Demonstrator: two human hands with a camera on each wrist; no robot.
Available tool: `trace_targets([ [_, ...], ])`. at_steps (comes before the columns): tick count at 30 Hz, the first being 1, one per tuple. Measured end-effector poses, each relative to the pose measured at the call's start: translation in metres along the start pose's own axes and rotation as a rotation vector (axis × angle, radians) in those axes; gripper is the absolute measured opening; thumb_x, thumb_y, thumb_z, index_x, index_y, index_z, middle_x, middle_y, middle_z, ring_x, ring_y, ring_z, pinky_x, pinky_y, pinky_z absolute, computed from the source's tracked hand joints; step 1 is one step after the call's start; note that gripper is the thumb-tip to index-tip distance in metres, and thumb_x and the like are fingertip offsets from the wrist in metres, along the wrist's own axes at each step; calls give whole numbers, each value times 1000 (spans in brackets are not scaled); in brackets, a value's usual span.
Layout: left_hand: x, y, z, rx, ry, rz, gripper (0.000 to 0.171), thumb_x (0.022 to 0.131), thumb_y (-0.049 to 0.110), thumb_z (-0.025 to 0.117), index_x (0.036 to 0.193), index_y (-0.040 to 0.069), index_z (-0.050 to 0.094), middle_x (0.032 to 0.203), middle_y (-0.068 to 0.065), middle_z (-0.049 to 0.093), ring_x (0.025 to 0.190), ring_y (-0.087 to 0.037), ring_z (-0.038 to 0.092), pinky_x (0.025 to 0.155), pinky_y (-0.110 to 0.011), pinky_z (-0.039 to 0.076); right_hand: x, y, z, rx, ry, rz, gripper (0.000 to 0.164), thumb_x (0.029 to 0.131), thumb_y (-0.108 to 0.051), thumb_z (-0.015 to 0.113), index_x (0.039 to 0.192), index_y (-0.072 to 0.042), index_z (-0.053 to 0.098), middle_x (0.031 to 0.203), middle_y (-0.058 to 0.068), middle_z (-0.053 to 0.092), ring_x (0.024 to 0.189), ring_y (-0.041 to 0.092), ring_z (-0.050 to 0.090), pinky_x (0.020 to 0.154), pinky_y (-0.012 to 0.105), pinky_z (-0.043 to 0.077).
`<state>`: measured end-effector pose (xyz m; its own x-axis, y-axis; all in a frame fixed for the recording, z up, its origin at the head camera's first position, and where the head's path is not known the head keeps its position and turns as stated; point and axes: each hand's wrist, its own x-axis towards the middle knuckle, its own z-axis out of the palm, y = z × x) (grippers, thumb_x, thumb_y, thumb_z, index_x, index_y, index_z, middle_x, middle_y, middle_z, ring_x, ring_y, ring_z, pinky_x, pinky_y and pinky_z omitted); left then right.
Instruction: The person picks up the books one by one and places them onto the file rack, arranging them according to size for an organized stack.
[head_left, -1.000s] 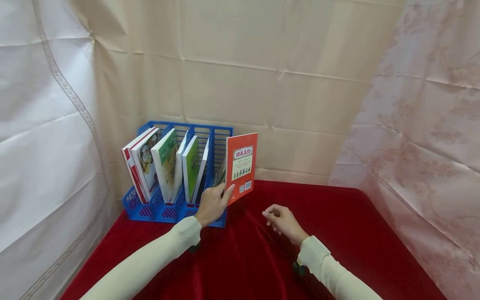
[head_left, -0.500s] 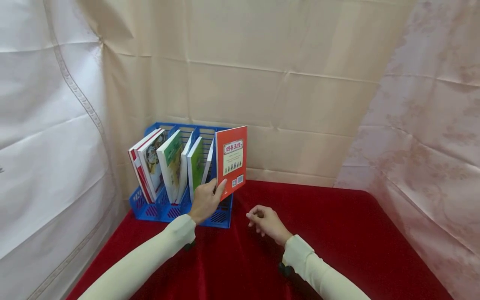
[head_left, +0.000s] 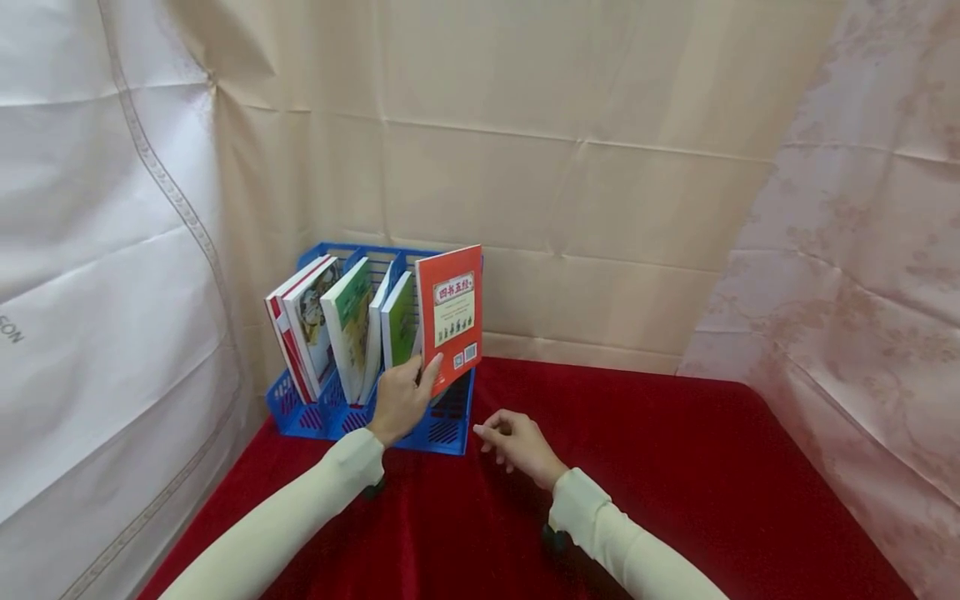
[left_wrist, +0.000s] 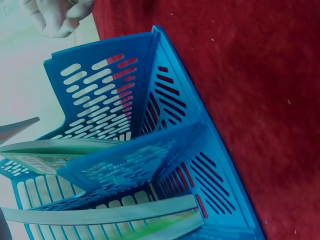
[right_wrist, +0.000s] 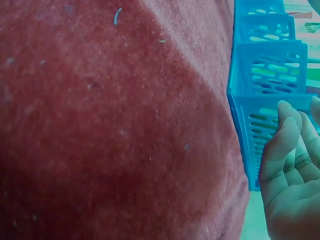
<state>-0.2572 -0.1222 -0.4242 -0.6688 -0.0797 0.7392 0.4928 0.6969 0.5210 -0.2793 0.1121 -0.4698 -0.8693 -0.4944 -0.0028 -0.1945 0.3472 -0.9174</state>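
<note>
My left hand (head_left: pixel 401 402) grips an orange-red book (head_left: pixel 456 317) by its lower left edge, thumb on the cover. The book stands upright, raised in front of the right end of a blue file rack (head_left: pixel 442 432). In the left wrist view the rack's end compartment (left_wrist: pixel 172 95) shows its slotted wall and floor. My right hand (head_left: pixel 521 447) hovers over the cloth just right of the rack. Its fingers (right_wrist: pixel 282 145) are loosely curled, with nothing between them.
Several books lean in the rack's other compartments, among them a green-covered book (head_left: pixel 399 321) and a white-spined book (head_left: pixel 311 321). A dark red velvet cloth (head_left: pixel 637 450) covers the table. Beige fabric (head_left: pixel 562 192) hangs behind, and pale curtains hang at both sides.
My left hand has carried the orange-red book leftward and slightly up, over the rack's right end. The right hand has moved left, closer to the rack. The view has shifted a little.
</note>
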Motion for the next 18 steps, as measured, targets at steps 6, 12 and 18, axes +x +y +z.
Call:
trace_targets([
  [6,-5,-7,-6,93,27,42,25,104,22,64,104,-3,70,96,-20,76,70,-29,74,55,-42,58,3,0,7,4,-15,-9,39,99,-42,68,108,-3,70,87,9,73,61,17,59,50,31,52],
  [12,-7,-14,-10,160,70,76,22,102,17,66,94,-3,68,90,-21,75,63,-29,72,48,-39,55,5,-2,13,2,-15,10,36,100,-40,68,106,-4,70,86,10,72,60,17,58,50,31,51],
  [18,-6,-23,-11,264,60,43,25,103,18,65,90,-2,67,85,-20,75,61,-28,71,46,-37,52,7,-7,18,8,-15,12,36,100,-40,67,106,-5,70,88,14,72,60,17,58,50,31,50],
])
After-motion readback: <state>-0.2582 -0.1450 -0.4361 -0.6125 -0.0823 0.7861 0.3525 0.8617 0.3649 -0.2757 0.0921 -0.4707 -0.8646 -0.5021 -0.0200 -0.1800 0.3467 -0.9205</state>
